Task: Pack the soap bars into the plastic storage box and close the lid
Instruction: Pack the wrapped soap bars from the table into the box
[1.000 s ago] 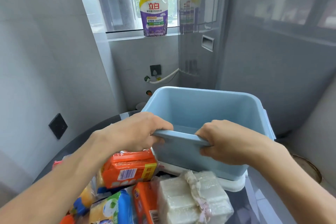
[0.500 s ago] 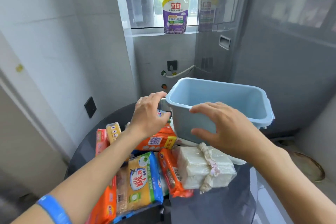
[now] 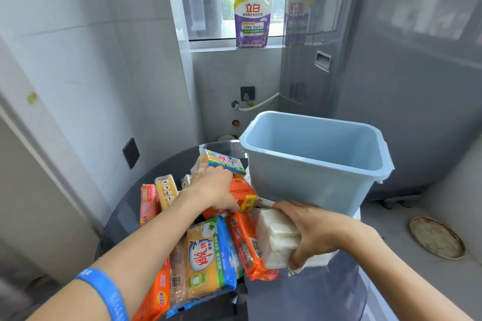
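Note:
An empty light-blue plastic box (image 3: 307, 182) stands open on a round dark table, resting on a white lid (image 3: 356, 212). Left of it lies a heap of wrapped soap bars. My left hand (image 3: 214, 189) is closed over an orange soap pack (image 3: 243, 197) beside the box's left wall. A blue-and-green soap pack (image 3: 225, 161) lies just behind that hand. My right hand (image 3: 310, 232) grips a clear-wrapped bundle of white soap bars (image 3: 276, 238) in front of the box. A yellow-and-blue pack (image 3: 208, 260) and another orange pack (image 3: 246, 245) lie nearer to me.
The dark glass table (image 3: 125, 216) edge curves at left, close to a tiled wall. A grey appliance (image 3: 391, 86) rises behind the box. A purple detergent pouch (image 3: 252, 18) stands on the windowsill. A round metal drain cover (image 3: 437, 237) lies on the floor at right.
Both hands have let go of the box rim. My left hand dropped onto the orange soap pack, and my right hand came down and closed on the white soap bundle.

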### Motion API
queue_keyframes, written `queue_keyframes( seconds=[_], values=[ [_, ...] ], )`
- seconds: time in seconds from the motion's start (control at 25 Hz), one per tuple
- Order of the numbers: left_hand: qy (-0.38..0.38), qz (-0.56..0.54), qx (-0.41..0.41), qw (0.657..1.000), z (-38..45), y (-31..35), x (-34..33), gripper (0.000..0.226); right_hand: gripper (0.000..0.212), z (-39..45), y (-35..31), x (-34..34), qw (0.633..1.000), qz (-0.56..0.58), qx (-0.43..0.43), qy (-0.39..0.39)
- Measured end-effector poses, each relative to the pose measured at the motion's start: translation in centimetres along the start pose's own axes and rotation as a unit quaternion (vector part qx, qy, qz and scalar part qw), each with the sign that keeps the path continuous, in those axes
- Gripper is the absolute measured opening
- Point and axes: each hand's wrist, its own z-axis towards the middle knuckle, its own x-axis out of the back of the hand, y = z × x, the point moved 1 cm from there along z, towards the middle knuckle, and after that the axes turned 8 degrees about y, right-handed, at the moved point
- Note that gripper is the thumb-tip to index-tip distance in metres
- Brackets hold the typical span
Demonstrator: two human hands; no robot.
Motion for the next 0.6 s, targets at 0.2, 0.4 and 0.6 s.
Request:
queue_keyframes(
  seconds=[0.2, 0.4, 0.6],
  values=[
    [0.057, -0.054, -0.002, 0.997, -2.0, -0.7, 1.6, 0.069, 0.088, -1.2, -0.3, 0.6, 0.995, 0.072, 0.030, 0.069],
    [0.158, -0.177, 0.012, 0.971, -4.1, -2.1, 8.2, 0.077, 0.077, -3.6, -1.9, 4.5, 0.915, 0.366, 0.095, 0.142],
    [0.127, -0.335, 0.006, 0.933, -5.1, -1.3, 13.1, 0.071, 0.071, -6.0, -1.5, 8.1, 0.831, 0.496, 0.134, 0.213]
  ],
)
